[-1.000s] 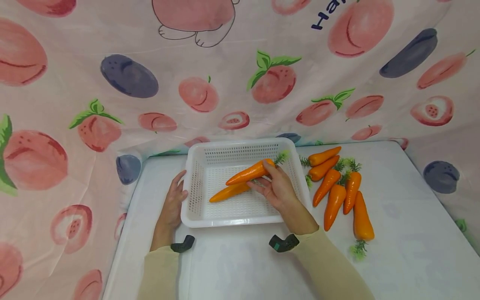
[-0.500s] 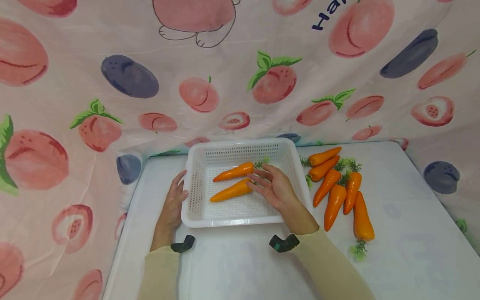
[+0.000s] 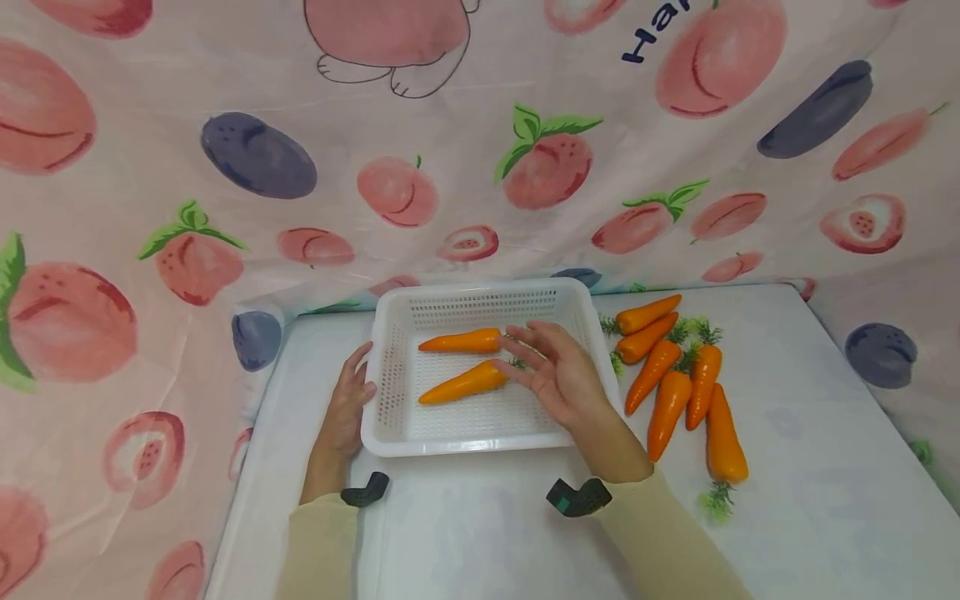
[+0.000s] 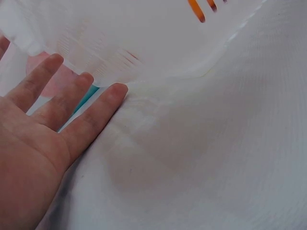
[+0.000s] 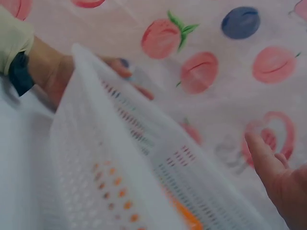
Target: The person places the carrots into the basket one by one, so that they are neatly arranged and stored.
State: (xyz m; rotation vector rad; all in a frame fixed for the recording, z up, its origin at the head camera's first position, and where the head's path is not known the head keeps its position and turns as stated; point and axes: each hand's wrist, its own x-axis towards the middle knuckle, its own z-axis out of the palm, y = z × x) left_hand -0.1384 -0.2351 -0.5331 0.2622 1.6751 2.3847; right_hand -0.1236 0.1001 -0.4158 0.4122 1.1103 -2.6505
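Observation:
A white perforated plastic basket (image 3: 480, 445) stands on the table in the head view. Two orange carrots lie inside it side by side, a rear carrot (image 3: 459, 341) and a front carrot (image 3: 463, 383), tips to the left. Over the basket's right half hovers my right hand (image 3: 564, 375), fingers spread and holding nothing; it hides part of the leafy ends. Against the left wall rests my left hand (image 3: 345, 408). In the left wrist view its extended fingers (image 4: 96, 112) lie along the outside of the basket.
Several more carrots (image 3: 670, 408) with green tops lie loosely grouped on the white table (image 3: 465, 525), right of the basket. A fruit-printed cloth (image 3: 442, 117) hangs behind the table and down its sides.
My right hand has let go of the rear carrot, which dropped flat into the basket. That hand then drew slightly to the right with fingers spreading. The left hand stays put.

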